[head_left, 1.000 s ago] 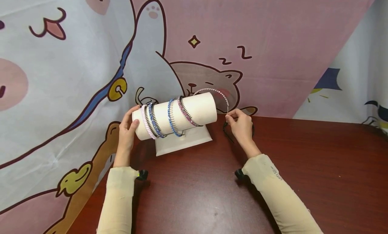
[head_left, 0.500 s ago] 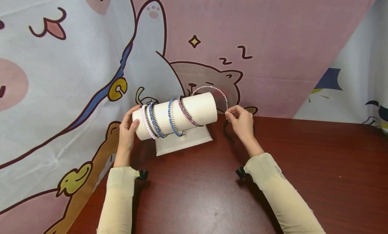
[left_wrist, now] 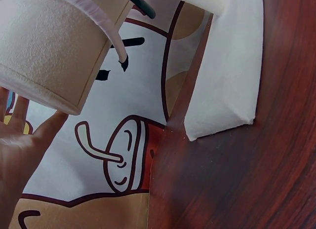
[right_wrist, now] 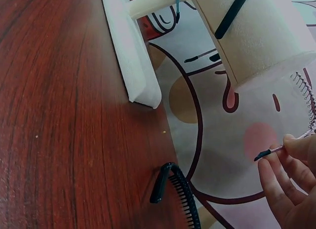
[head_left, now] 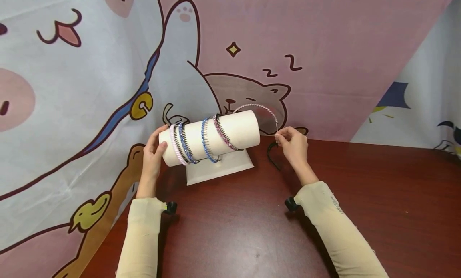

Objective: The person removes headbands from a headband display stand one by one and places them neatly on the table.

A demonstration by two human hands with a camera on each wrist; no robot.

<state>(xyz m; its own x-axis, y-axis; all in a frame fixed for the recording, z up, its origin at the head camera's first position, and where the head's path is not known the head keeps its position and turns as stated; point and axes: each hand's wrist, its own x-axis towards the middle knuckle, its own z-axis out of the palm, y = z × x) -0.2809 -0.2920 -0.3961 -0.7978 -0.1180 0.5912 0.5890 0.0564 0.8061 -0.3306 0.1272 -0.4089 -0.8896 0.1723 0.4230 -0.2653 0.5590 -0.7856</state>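
My left hand [head_left: 153, 158] grips the left end of a cream roll-shaped headband display stand [head_left: 241, 129], thumb in front and fingers behind. Around the roll sit a pale pink headband [head_left: 176, 148], a dark blue one [head_left: 185, 144], a lighter blue beaded one [head_left: 205, 144] and a glittery pink one [head_left: 225, 135]. Beyond the roll's right end, my right hand [head_left: 295, 148] pinches a thin pale beaded headband [head_left: 265, 107] near its dark tip [right_wrist: 262, 154]. The roll hides this headband's other end. Below that hand lies a black toothed headband [right_wrist: 185, 194], partly hidden in the head view.
The stand's white base [head_left: 219, 170] rests on a dark red wooden table [head_left: 245, 230]. Close behind and to the left hangs a cartoon-printed cloth [head_left: 324, 61].
My right hand has moved slightly to the right, drawing the pale beaded headband's end with it. My left hand stays on the roll's end.
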